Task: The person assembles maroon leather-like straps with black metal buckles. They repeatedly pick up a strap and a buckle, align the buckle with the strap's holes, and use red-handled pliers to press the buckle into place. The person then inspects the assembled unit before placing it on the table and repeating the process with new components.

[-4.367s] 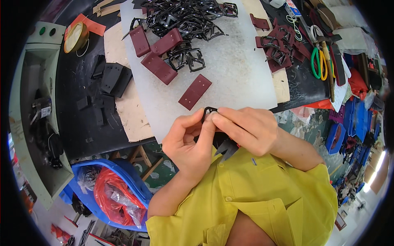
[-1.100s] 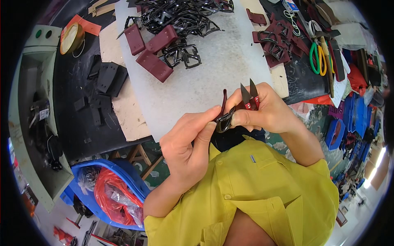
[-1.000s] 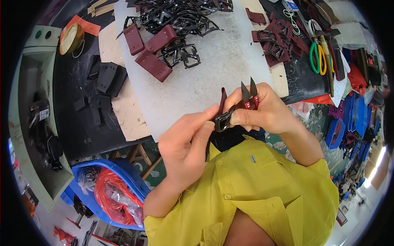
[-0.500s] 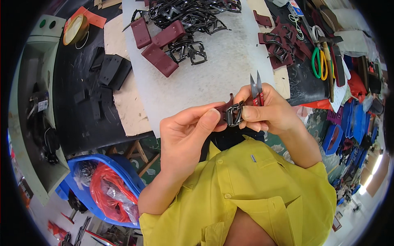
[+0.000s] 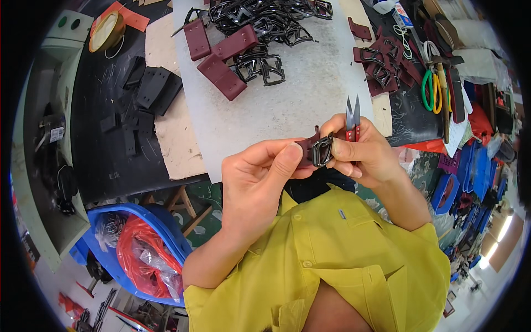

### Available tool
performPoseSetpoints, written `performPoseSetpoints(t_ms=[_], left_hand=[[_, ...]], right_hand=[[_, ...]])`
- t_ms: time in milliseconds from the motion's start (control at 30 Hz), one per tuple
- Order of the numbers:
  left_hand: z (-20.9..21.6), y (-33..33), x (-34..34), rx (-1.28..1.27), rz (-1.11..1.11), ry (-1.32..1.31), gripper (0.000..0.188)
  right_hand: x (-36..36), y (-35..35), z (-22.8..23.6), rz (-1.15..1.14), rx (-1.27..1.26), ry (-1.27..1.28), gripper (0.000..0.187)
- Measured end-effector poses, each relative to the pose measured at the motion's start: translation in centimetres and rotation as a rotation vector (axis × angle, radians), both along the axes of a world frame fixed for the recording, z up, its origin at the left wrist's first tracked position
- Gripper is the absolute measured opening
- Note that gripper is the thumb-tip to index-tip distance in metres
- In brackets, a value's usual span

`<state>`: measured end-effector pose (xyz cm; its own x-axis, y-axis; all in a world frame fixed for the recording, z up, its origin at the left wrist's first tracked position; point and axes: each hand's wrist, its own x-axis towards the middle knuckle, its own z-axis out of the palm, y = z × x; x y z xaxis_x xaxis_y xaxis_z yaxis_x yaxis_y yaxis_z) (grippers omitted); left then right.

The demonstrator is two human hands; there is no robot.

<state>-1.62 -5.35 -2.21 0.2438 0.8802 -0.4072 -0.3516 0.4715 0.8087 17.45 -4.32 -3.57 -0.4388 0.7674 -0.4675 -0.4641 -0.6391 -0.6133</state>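
Observation:
Between thumb and fingers, my left hand (image 5: 260,171) pinches a small dark red leather strap piece (image 5: 306,150). A black metal buckle (image 5: 322,151) sits at the strap's right end, and the thumb and fingertips of my right hand (image 5: 362,155) grip it. Thread snips (image 5: 353,124) with red handles are tucked in my right hand too, blades pointing up and away. Beyond my hands, a heap of black buckles (image 5: 265,22) lies on the white board (image 5: 249,110), with several dark red leather pieces (image 5: 222,76) at its near left side.
Dark red straps with buckles (image 5: 381,61) are piled at the right. Black leather pieces (image 5: 157,88) lie left of the board, near a bowl (image 5: 107,31). Green- and yellow-handled tools (image 5: 436,91) rest at the far right. A blue bin (image 5: 99,213) holding plastic bags stands below the table.
Both hands have shifted slightly right in view with the strap and buckle, as has the table. The buckle is turned a little, and the snips stand more upright.

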Motion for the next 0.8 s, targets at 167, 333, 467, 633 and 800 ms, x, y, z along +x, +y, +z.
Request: performPoseSetpoints(t_ms=[167,333,467,633,800], left_hand=[[0.1,-0.2,0.1,0.038,0.009,0.020,0.024],[0.2,-0.5,0.2,0.084,0.029,0.039,0.023],[0.3,-0.4,0.1,0.082,0.017,0.063,0.021],[-0.3,-0.7,0.1,0.203,-0.018,0.071,0.022],[-1.3,-1.3,1.0,0.172,0.094,-0.093,0.032]], right_hand=[[-0.2,-0.2,0.1,-0.030,-0.119,0.087,0.023],[-0.3,-0.3,0.5,-0.050,-0.215,0.125,0.021],[-0.5,-0.3,1.0,-0.024,-0.044,-0.095,0.021],[-0.8,-0.3,2.2,0.008,0.375,-0.512,0.018],[-2.1,-0.6,1.9,-0.196,0.574,-0.602,0.017]])
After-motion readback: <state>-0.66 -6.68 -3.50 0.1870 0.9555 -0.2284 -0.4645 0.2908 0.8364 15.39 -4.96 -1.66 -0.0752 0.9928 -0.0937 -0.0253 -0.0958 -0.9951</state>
